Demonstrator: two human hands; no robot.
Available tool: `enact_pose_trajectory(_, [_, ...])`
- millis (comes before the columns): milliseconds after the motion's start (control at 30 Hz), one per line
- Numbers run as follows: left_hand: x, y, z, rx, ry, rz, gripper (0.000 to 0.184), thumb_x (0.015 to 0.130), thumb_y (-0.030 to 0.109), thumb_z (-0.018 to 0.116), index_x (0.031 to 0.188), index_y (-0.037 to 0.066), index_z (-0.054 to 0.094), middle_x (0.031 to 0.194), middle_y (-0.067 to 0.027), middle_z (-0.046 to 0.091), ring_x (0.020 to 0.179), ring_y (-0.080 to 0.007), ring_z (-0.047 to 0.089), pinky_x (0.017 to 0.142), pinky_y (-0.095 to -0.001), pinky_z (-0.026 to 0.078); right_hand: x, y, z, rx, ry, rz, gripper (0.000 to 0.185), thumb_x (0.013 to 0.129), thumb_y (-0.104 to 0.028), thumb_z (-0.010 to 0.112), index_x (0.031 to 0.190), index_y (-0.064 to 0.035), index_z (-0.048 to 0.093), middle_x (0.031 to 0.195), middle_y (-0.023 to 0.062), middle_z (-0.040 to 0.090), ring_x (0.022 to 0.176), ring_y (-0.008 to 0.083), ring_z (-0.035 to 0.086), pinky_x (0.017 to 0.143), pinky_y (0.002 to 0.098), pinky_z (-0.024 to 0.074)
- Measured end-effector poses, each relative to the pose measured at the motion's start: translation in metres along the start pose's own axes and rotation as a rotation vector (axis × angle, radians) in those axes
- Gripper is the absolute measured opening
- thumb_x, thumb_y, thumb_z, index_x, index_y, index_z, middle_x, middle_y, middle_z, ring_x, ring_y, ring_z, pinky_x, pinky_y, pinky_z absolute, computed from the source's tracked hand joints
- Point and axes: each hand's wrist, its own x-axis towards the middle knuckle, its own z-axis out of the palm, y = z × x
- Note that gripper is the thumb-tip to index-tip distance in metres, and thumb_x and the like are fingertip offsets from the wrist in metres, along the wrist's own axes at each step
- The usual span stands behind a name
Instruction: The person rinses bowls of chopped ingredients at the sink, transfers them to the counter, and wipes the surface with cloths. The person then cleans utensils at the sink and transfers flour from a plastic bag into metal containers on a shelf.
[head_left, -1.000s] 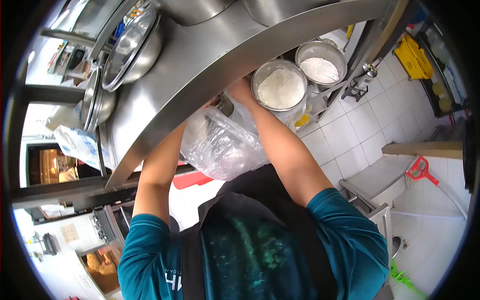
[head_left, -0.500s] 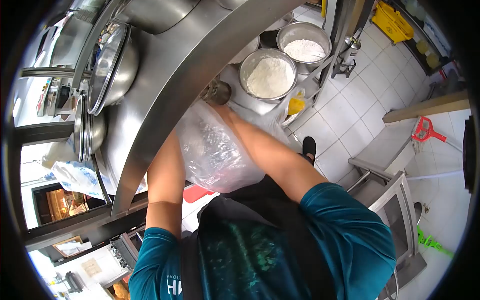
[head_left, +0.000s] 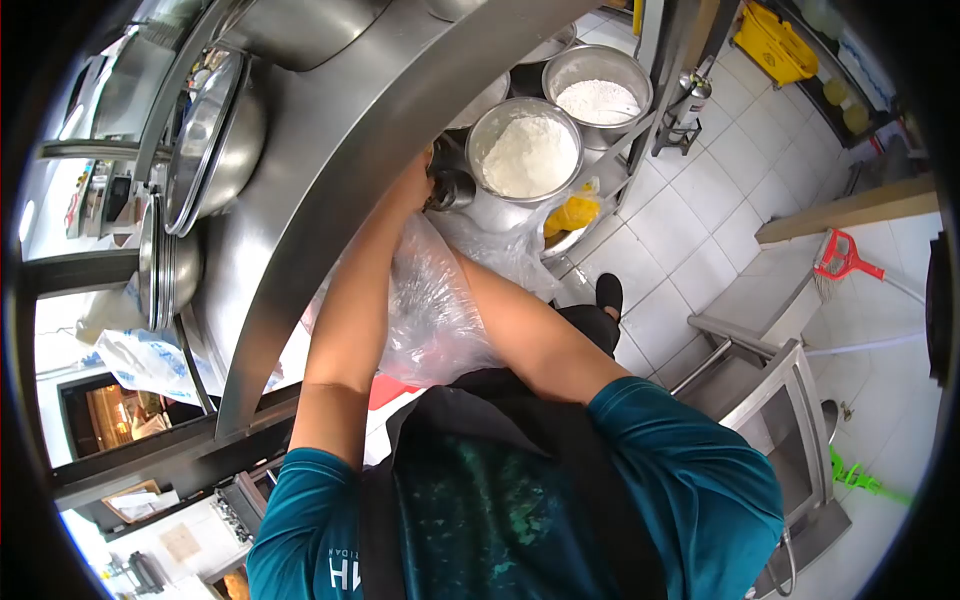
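Note:
My left hand [head_left: 413, 183] is partly under the steel shelf edge, its fingers curled against a dark metal container [head_left: 452, 190]. A clear plastic bag [head_left: 430, 305] hangs between my forearms. My right forearm runs behind this bag, and my right hand is hidden there. Beyond the container stands a steel pot of white powder [head_left: 530, 155], with a second pot of white powder [head_left: 600, 100] behind it. Right of the bag lies more clear plastic, with something yellow [head_left: 573, 214] beside it.
The curved steel shelf [head_left: 330, 160] crosses above my arms. Steel bowls [head_left: 225, 150] stand at its left. A metal frame [head_left: 790, 420] is at the right, near a red brush [head_left: 843, 257]. A yellow bucket [head_left: 775, 45] is on the tiled floor, and a dark shoe [head_left: 608, 293] shows below the pots.
The view has shifted, showing more of the pots. My left hand has reached up to the dark container. My right hand, beside the container half a second ago, is now behind the bag.

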Motion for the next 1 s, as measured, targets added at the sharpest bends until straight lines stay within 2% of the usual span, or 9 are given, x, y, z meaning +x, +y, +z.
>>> enact_pose_trajectory(167, [-0.008, -0.009, 0.005, -0.044, -0.019, 0.019, 0.039, 0.074, 0.017, 0.077, 0.109, 0.003, 0.067, 0.099, -0.0243, 0.068, 0.095, -0.0372, 0.067, 0.083, -0.0443, 0.051, 0.004, 0.005, 0.005, -0.048, -0.101, -0.031, 0.063, 0.084, -0.044, 0.065, 0.129, -0.0019, 0.055, 0.129, 0.0205, 0.057, 0.124, 0.0337, 0.051, 0.105, 0.0406, 0.0396])
enact_pose_trajectory(267, [-0.026, -0.014, -0.014, -0.321, 0.268, 0.050, 0.050, 0.074, 0.020, 0.078, 0.119, 0.002, 0.063, 0.102, -0.0217, 0.069, 0.091, -0.0346, 0.068, 0.083, -0.0402, 0.052, 0.010, 0.001, 0.003, -0.099, -0.163, -0.082, 0.064, 0.083, -0.045, 0.065, 0.130, -0.0020, 0.055, 0.130, 0.0209, 0.057, 0.125, 0.0339, 0.051, 0.105, 0.0406, 0.0393])
enact_pose_trajectory(333, [-0.067, -0.013, -0.069, -0.630, -0.067, -0.377, 0.059, 0.074, 0.023, 0.079, 0.125, 0.001, 0.060, 0.103, -0.0184, 0.070, 0.087, -0.0325, 0.068, 0.082, -0.0367, 0.052, 0.014, -0.008, -0.006, -0.159, -0.205, -0.119, 0.065, 0.083, -0.045, 0.065, 0.130, -0.0020, 0.055, 0.130, 0.0211, 0.057, 0.125, 0.0339, 0.051, 0.105, 0.0406, 0.0392])
enact_pose_trajectory(400, [-0.110, 0.001, -0.123, -0.322, -0.129, -0.349, 0.064, 0.072, 0.031, 0.081, 0.125, 0.003, 0.060, 0.102, -0.0170, 0.070, 0.086, -0.0319, 0.069, 0.082, -0.0367, 0.052, 0.000, -0.062, -0.035, -0.157, -0.248, 0.013, 0.067, 0.083, -0.046, 0.066, 0.132, -0.0024, 0.053, 0.132, 0.0218, 0.056, 0.126, 0.0352, 0.050, 0.105, 0.0405, 0.0395])
enact_pose_trajectory(500, [-0.168, -0.058, -0.084, 0.107, -0.108, -0.273, 0.062, 0.073, 0.041, 0.077, 0.119, 0.002, 0.064, 0.102, -0.0201, 0.069, 0.086, -0.0328, 0.068, 0.081, -0.0392, 0.052, -0.001, -0.073, -0.042, -0.149, -0.357, 0.090, 0.071, 0.083, -0.047, 0.067, 0.137, -0.0046, 0.050, 0.137, 0.0223, 0.052, 0.129, 0.0382, 0.048, 0.105, 0.0410, 0.0401])
enact_pose_trajectory(700, [-0.149, 0.026, -0.063, -0.124, -0.396, -0.614, 0.045, 0.083, 0.040, 0.068, 0.106, 0.002, 0.069, 0.107, -0.0241, 0.067, 0.106, -0.0379, 0.062, 0.093, -0.0452, 0.046, -0.004, -0.094, -0.052, -0.308, -0.416, 0.250, 0.066, 0.086, -0.035, 0.065, 0.143, -0.0117, 0.043, 0.138, 0.0236, 0.050, 0.129, 0.0382, 0.048, 0.106, 0.0411, 0.0403])
enact_pose_trajectory(800, [-0.160, 0.000, -0.004, -0.268, -0.036, -0.563, 0.049, 0.089, 0.047, 0.060, 0.094, -0.001, 0.068, 0.081, -0.0237, 0.067, 0.080, -0.0389, 0.067, 0.073, -0.0457, 0.051, -0.002, -0.090, -0.050, -0.350, -0.372, 0.227, 0.059, 0.087, -0.032, 0.065, 0.139, -0.0130, 0.048, 0.136, 0.0239, 0.052, 0.128, 0.0398, 0.048, 0.105, 0.0416, 0.0408])
enact_pose_trajectory(933, [-0.181, 0.001, -0.080, -0.319, -0.116, -0.704, 0.046, 0.092, 0.043, 0.060, 0.101, -0.001, 0.067, 0.081, -0.0221, 0.067, 0.082, -0.0314, 0.068, 0.077, -0.0431, 0.050, 0.003, -0.057, -0.033, -0.286, -0.363, 0.241, 0.051, 0.088, -0.033, 0.063, 0.135, -0.0134, 0.054, 0.135, 0.0245, 0.053, 0.127, 0.0353, 0.051, 0.105, 0.0386, 0.0411])
enact_pose_trajectory(1000, [-0.186, 0.005, -0.101, -0.360, -0.071, -0.701, 0.045, 0.093, 0.042, 0.060, 0.105, -0.001, 0.067, 0.086, -0.0220, 0.068, 0.085, -0.0292, 0.068, 0.080, -0.0421, 0.049, 0.003, -0.035, -0.011, -0.051, -0.745, 0.087, 0.046, 0.090, -0.033, 0.062, 0.130, -0.0099, 0.058, 0.129, 0.0236, 0.058, 0.118, 0.0261, 0.057, 0.102, 0.0366, 0.0444])
